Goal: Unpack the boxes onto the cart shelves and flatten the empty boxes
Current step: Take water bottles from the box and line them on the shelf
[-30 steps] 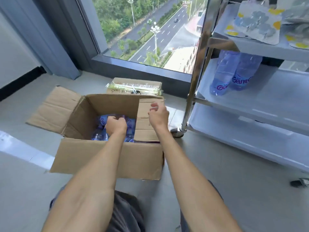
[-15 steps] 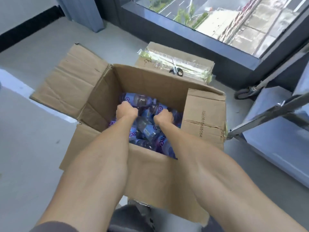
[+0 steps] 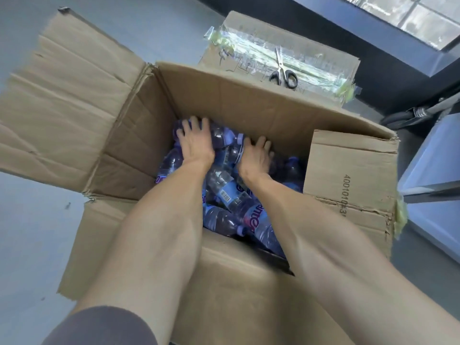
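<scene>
An open cardboard box [image 3: 249,100] stands on the floor under me with its flaps folded out. Inside lie several clear water bottles [image 3: 231,195] with blue labels, heaped loosely. Both my arms reach down into it. My left hand [image 3: 196,143] lies with spread fingers on top of a bottle near the far left of the heap. My right hand [image 3: 256,155] is beside it at the box's far wall, its fingers curled down over a bottle [image 3: 234,148]. The bottles under both palms are mostly hidden.
A second, taped box [image 3: 249,33] sits just behind the open one with black-handled scissors [image 3: 283,73] on top. The cart's lower shelf [image 3: 435,150] and a caster [image 3: 398,118] are at the right edge. A dark window sill runs along the back.
My right hand left the box's right flap and went down among the bottles. Both hands moved toward the far wall of the box, the left one opening from a fist. My view has tipped down and closer.
</scene>
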`<state>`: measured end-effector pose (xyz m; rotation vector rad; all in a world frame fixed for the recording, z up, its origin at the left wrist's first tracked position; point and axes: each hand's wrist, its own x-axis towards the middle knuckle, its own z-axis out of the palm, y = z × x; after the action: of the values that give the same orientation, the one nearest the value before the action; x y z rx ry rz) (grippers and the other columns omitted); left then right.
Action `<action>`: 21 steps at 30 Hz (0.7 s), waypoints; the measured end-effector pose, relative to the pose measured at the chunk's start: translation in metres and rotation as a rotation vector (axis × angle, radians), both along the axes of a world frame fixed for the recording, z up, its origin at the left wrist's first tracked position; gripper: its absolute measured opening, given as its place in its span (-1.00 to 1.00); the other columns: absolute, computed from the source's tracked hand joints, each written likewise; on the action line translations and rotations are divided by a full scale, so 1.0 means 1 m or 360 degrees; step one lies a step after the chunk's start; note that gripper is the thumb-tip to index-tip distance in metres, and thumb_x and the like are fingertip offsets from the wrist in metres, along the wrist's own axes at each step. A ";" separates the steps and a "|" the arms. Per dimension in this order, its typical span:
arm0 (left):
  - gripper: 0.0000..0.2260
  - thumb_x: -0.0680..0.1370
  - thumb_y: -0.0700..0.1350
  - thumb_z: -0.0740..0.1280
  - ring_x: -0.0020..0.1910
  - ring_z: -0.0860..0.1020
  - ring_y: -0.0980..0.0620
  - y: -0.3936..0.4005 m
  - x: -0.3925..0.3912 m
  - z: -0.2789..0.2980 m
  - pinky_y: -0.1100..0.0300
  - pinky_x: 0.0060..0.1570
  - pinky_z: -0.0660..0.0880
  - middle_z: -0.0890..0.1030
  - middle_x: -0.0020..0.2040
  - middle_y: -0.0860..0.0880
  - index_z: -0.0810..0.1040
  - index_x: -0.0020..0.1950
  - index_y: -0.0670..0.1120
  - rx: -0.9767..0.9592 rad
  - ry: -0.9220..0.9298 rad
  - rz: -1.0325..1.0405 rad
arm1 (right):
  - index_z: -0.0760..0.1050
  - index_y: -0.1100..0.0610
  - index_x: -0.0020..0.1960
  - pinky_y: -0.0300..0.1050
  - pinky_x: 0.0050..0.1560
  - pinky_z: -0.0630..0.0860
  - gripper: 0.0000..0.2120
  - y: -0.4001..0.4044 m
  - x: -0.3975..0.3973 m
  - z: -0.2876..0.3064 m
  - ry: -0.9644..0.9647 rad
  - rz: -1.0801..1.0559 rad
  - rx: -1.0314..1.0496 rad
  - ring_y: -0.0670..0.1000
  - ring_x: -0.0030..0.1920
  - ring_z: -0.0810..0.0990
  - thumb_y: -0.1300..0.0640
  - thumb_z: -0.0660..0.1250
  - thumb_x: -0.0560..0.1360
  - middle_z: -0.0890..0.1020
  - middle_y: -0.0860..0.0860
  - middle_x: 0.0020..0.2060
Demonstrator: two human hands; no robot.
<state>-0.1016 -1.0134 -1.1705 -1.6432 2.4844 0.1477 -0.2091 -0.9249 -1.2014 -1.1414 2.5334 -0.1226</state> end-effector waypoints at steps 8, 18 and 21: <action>-0.54 0.47 -0.25 0.36 0.34 0.36 -0.20 0.003 0.014 0.010 -0.08 0.27 0.30 0.45 0.30 -0.16 0.37 0.35 -0.09 -0.0081 0.0048 -0.0102 | 0.23 0.04 0.37 0.14 0.23 0.34 -0.33 0.017 0.008 0.004 0.0039 0.0170 0.0003 0.17 0.25 0.44 0.13 0.50 0.38 0.49 0.12 0.20; -0.54 0.44 -0.01 0.48 0.22 0.49 -0.20 0.038 0.034 0.082 -0.02 0.13 0.44 0.54 0.21 -0.16 0.45 0.27 -0.10 0.0168 0.1100 0.0648 | 0.31 0.14 0.28 -0.01 0.03 0.48 -0.26 0.012 0.016 0.124 -0.0395 -0.0453 -0.0597 0.21 0.06 0.61 -0.10 0.54 0.24 0.63 0.14 0.03; -0.51 0.38 0.06 0.53 0.16 0.55 -0.16 0.065 0.043 0.108 0.05 0.06 0.46 0.60 0.15 -0.12 0.46 0.20 -0.09 0.0120 0.1334 0.0958 | 0.32 0.08 0.19 -0.04 -0.05 0.46 -0.36 0.030 0.027 0.169 -0.0444 -0.0422 -0.0832 0.19 -0.01 0.60 -0.06 0.53 0.23 0.55 0.08 0.01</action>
<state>-0.0590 -0.9488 -1.0626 -2.6301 2.2519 1.1972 -0.1816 -0.8950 -1.0326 -0.8632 2.4437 -0.9869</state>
